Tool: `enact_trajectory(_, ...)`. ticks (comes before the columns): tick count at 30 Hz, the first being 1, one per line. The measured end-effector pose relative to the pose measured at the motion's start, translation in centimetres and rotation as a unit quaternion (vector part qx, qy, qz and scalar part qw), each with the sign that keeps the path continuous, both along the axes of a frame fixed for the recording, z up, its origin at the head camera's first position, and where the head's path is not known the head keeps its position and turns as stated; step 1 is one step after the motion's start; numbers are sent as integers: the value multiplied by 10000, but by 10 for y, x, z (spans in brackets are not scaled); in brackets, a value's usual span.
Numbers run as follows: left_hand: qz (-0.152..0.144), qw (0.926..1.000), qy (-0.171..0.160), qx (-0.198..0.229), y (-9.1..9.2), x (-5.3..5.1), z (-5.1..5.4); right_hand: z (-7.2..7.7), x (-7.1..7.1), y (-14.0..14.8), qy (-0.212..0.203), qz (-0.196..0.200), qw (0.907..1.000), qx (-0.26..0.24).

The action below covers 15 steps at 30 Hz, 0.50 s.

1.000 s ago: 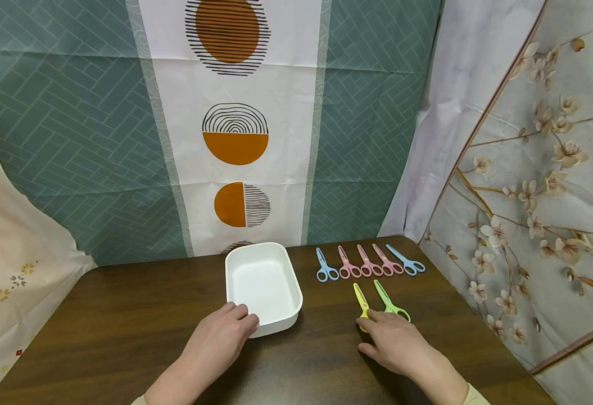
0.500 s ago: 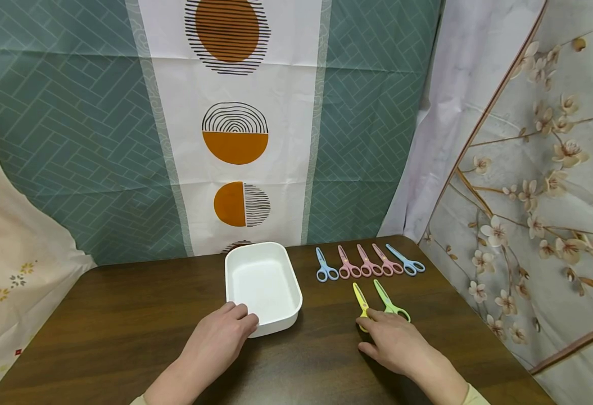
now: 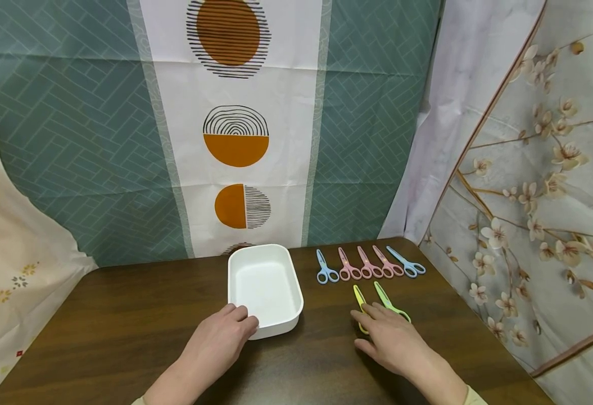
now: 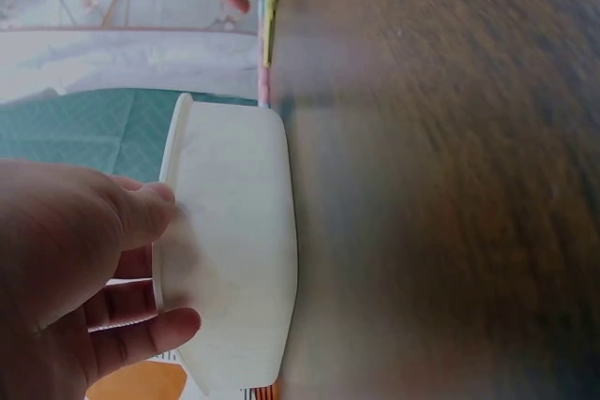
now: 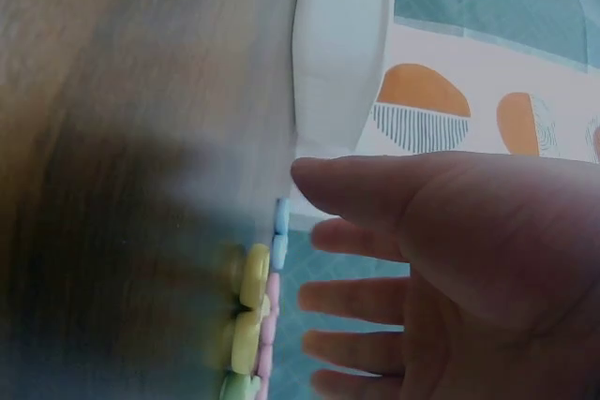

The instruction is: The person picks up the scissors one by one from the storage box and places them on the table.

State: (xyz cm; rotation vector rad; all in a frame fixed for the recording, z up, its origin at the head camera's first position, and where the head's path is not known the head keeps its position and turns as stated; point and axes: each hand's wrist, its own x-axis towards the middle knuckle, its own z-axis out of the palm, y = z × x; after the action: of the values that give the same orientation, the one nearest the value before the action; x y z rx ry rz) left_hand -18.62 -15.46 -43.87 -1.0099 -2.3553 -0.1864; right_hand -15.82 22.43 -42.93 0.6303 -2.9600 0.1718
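A white rectangular tray (image 3: pixel 266 292) sits on the table. My left hand (image 3: pixel 222 333) grips its near left rim, and in the left wrist view the thumb (image 4: pixel 150 213) lies against the tray's outer wall. My right hand (image 3: pixel 394 340) hovers over yellow-handled scissors (image 3: pixel 359 295) with fingers extended, covering part of them. In the right wrist view a gap shows between that hand's fingers (image 5: pixel 356 297) and the yellow handles (image 5: pixel 248 311). Green scissors (image 3: pixel 388 298) lie just right of the yellow pair, partly behind the same hand.
Farther back, a row holds blue scissors (image 3: pixel 325 267), several pink scissors (image 3: pixel 348 267) and another blue pair (image 3: pixel 406 262) at the right end. The dark wooden table (image 3: pixel 139 309) meets a green and white curtain (image 3: pixel 362 140) behind and a floral cloth (image 3: pixel 544 225) at right.
My right hand has risen slightly and shifted a little left over the yellow scissors. My left hand stays on the tray's rim. The head view has tilted very slightly.
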Motion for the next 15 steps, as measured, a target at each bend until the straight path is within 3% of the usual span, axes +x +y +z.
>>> enact_trajectory(10,30,9998,-52,-179,-2,2,-1,4,-1,-16,725,254,9970,-23)
enact_trajectory(15,249,9994,-33,-249,-4,7,-1,5,-3,-25,1185,373,9922,-102)
